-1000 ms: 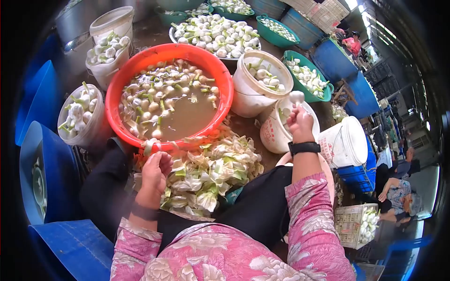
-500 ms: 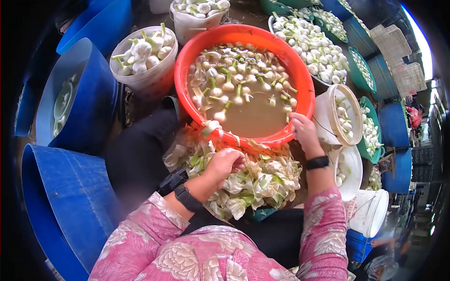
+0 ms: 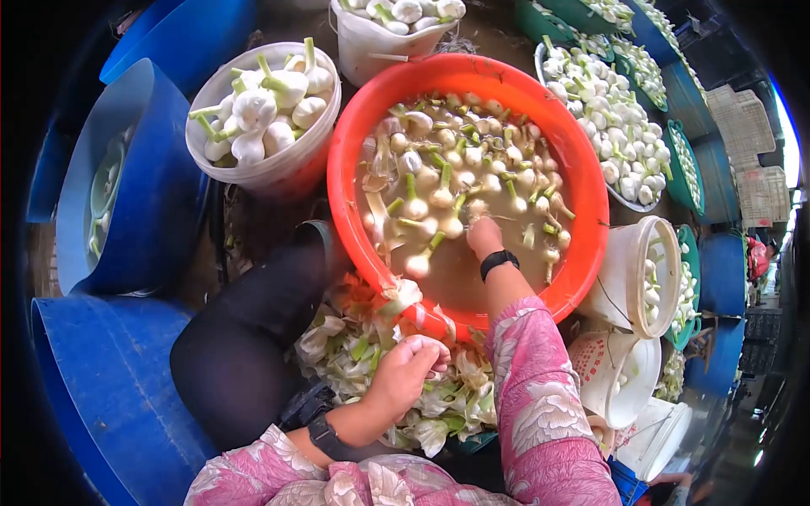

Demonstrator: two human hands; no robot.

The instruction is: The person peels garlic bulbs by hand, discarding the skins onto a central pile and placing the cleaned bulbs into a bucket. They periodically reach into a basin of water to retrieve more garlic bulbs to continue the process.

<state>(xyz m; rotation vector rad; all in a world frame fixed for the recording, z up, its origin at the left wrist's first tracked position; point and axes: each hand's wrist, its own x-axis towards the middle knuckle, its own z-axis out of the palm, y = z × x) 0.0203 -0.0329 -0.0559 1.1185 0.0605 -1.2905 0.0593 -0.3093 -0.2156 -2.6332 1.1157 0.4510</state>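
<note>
My right hand [image 3: 484,237] reaches into the red basin [image 3: 344,215] of murky water. Its fingers, partly hidden, close on a garlic bulb [image 3: 478,208] with a tuft of roots. Around it float several more garlic bulbs [image 3: 441,196] with green stem stubs. My left hand [image 3: 411,371] is curled closed in front of the basin, above a heap of peeled garlic skins [image 3: 337,346]. What its fingers hold, if anything, is hidden. A strip of peeled skin [image 3: 402,295] hangs over the basin's near rim.
A white bucket [image 3: 261,169] of garlic stands left of the basin, another bucket [image 3: 380,51] behind. A wide pan [image 3: 620,198] of garlic lies at the right, above tipped white buckets [image 3: 612,278]. Large blue tubs [image 3: 118,379] line the left side.
My right hand has moved left and forward from the basin's right rim into the water, onto a garlic bulb. My left hand stays curled near the same place. The view has shifted slightly.
</note>
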